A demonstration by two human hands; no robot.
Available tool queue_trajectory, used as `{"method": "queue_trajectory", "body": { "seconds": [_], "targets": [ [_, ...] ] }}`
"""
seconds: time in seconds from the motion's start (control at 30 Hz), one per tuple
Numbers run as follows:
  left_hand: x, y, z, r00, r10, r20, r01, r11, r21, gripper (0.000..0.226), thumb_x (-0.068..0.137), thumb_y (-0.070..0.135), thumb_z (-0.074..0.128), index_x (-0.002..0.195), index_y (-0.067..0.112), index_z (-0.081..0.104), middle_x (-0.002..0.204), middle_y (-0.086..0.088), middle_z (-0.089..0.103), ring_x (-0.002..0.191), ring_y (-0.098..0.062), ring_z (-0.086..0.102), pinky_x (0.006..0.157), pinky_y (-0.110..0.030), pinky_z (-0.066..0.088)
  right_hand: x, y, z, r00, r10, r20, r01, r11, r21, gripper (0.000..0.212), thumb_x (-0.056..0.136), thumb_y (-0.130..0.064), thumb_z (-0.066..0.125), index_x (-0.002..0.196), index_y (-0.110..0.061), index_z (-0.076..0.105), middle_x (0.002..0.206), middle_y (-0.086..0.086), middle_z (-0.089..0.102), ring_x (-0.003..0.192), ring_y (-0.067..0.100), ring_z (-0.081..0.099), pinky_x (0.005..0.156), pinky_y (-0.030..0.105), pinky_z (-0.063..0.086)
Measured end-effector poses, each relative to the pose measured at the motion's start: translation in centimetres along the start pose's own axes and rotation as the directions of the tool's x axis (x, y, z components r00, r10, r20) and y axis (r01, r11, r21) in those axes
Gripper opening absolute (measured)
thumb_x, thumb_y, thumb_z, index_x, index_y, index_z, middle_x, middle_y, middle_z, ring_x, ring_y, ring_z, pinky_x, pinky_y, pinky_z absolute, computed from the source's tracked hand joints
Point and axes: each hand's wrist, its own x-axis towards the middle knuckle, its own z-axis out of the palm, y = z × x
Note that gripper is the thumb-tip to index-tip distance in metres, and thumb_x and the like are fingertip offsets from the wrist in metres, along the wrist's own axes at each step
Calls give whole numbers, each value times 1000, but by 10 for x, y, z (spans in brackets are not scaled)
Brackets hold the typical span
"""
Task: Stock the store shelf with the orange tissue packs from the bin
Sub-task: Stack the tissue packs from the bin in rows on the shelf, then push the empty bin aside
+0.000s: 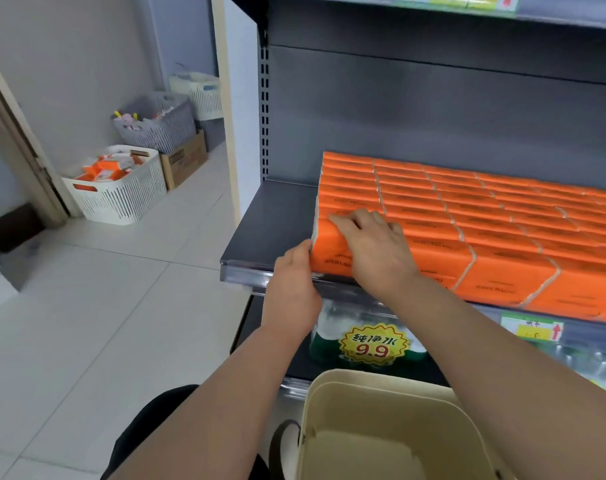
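Orange plastic-wrapped tissue packs (468, 216) fill the dark grey metal shelf (274, 216) in tight rows, cut off at the right, their dark print too blurred to read. White tissue shows at the row ends. The left hand (293, 285) presses straight fingers against the end of the front-left pack (329, 252). The right hand (371, 244) curls bent fingers over its top. Below, the cream plastic bin (381, 407) is partly out of frame.

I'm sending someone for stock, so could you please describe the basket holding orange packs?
Look left of the shelf unit, along the wall. The white basket stands on the floor nearest the door frame; its neighbour behind is grey.
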Motion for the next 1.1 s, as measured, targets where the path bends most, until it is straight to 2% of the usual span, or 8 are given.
{"method": "queue_trajectory", "body": {
  "seconds": [0.23, 0.43, 0.6, 0.7, 0.77, 0.87, 0.97, 1.1],
  "targets": [
    [5, 1, 12, 1000, -22, 18, 22, 999, -26, 56, 81, -4, 52, 133, 17, 45, 117, -2, 59, 107, -21, 55, 85, -41, 52, -10, 6, 8, 997, -19, -72, 18, 1000, -12, 73, 80, 4, 57, 145, -23, 35, 137, 8, 42, 124, 29, 40, 99, 42, 32],
    [-3, 13, 1, 966, 121, -230, -134, 990, -41, 59, 79, -9, 53, 135, 8, 43, 134, -8, 47, 123, -22, 44, 96, -35, 46, -56, 17, 16, 958, -38, -285, 62, 995, 76, 65, 71, 9, 65, 129, -18, 55, 126, 8, 55, 110, 26, 49, 87, 39, 39],
    [-22, 21, 5, 901, 392, -187, -403, 915, -20, 52, 82, -8, 52, 131, 6, 47, 133, -10, 49, 122, -20, 45, 103, -28, 40, -131, 36, 47, 989, -52, -136, 63, 995, 79, 65, 66, 7, 71, 124, -18, 58, 120, 7, 58, 107, 27, 56, 83, 40, 47],
    [-44, 20, 13, 906, 419, 64, -419, 908, -27, 46, 85, -3, 51, 128, 13, 53, 125, -4, 57, 111, -18, 55, 93, -35, 50, -176, 45, 61, 994, 83, 69, -87, 995, 44, 68, 65, 5, 71, 126, -22, 58, 122, 5, 57, 110, 26, 57, 86, 41, 48],
    [-63, 16, 21, 881, 311, 355, -341, 940, 21, 43, 89, 4, 49, 129, 19, 52, 124, 2, 59, 108, -17, 58, 89, -37, 51, -205, 53, 68, 938, 197, 284, -200, 980, -19, 68, 77, -2, 62, 138, -25, 43, 137, 2, 44, 126, 24, 43, 100, 40, 38],
    [-101, 5, 41, 731, -90, 676, -227, 903, 366, 50, 88, 8, 49, 137, 13, 38, 133, -8, 51, 115, -26, 53, 93, -38, 48, -240, 66, 78, 757, 346, 554, -325, 935, -139, 59, 87, -15, 54, 142, -21, 33, 147, 6, 28, 136, 27, 27, 110, 40, 27],
    [-134, 0, 58, 561, -437, 703, -175, 767, 617, 66, 89, 10, 47, 146, -1, 16, 138, -21, 41, 123, -34, 48, 96, -39, 45, -266, 74, 92, 614, 445, 652, -427, 882, -201, 53, 91, -26, 52, 140, -19, 32, 147, 12, 24, 137, 32, 24, 107, 43, 30],
    [-138, -4, 77, 482, -544, 687, -187, 702, 687, 77, 91, 10, 46, 149, -5, -3, 144, -23, 36, 128, -34, 44, 100, -36, 44, -292, 80, 109, 525, 491, 696, -476, 847, -238, 55, 91, -21, 45, 143, -16, 26, 152, 17, 15, 142, 39, 6, 107, 51, 28]
  ]
}}
